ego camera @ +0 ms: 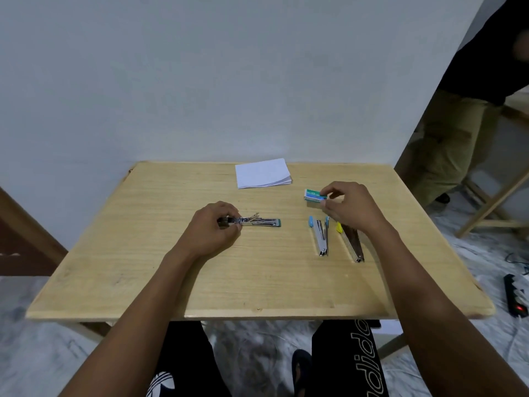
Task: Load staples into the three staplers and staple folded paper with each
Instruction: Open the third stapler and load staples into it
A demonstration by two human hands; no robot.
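A green-ended metal stapler (259, 221) lies on its side on the wooden table (143, 267); my left hand (213, 227) grips its left end. My right hand (350, 204) pinches a small green and white staple box (313, 194) that rests on the table. Just below that hand lie a blue-tipped stapler (321, 236) and a yellow-tipped stapler (351, 243), both spread open, the yellow one partly hidden under my wrist. A stack of folded white paper (262, 173) sits at the far edge.
Another person in a dark top and khaki trousers (446, 144) stands at the back right beside a wooden frame (492, 207). A black power strip (516, 296) lies on the floor to the right. A white wall backs the table.
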